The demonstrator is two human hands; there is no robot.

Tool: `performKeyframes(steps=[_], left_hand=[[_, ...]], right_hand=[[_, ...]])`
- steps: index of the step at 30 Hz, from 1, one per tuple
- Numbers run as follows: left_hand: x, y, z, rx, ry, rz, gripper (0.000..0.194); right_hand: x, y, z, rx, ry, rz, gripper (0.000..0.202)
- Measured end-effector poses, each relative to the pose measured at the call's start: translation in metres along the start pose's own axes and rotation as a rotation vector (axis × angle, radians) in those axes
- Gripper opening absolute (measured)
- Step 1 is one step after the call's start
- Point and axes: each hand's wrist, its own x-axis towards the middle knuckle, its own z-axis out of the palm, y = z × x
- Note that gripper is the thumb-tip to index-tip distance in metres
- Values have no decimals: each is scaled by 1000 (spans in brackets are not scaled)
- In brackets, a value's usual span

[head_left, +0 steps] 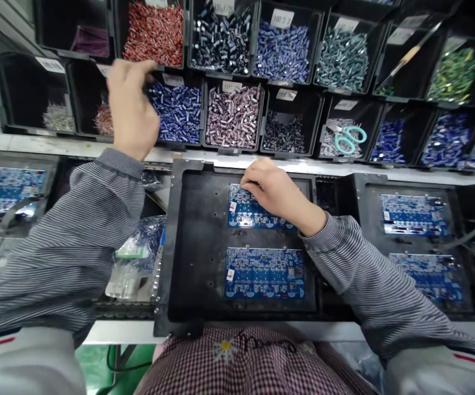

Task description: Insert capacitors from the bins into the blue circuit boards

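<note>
My right hand is over the upper blue circuit board. Its thumb and finger are pinched together at the board's top left corner, and whatever they hold is too small to make out. A second blue circuit board lies below it in the same black tray. Up and to the left, my left hand hovers at the parts bins, between the bin of red components and the bin of blue capacitors. Motion smears its bent fingers, and their tips are partly hidden.
Two rows of black bins with small components run along the back, such as pink capacitors. Turquoise-handled scissors rest in one bin. Trays with boards stand right and left. Plastic bags lie left of the middle tray.
</note>
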Motion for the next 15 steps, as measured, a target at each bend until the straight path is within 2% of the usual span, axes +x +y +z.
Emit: performKeyframes(steps=[2, 4, 6, 9, 13, 15], left_hand=[[2, 17, 6, -54, -206, 125, 50], [7, 25, 15, -63, -354, 130, 48], [12, 28, 23, -22, -366, 66, 52], [18, 31, 28, -14, -308, -58, 47], [28, 33, 24, -149, -266, -188, 30], [33, 32, 22, -242, -314, -257, 28]], right_hand=[[0, 0, 0, 8, 4, 7, 20], [0, 1, 1, 6, 13, 7, 19], [0, 3, 2, -1, 26, -1, 19], [-2, 6, 4, -4, 48, -19, 19], [-4, 10, 9, -16, 76, -55, 19], [-6, 11, 13, -59, 67, -73, 20]])
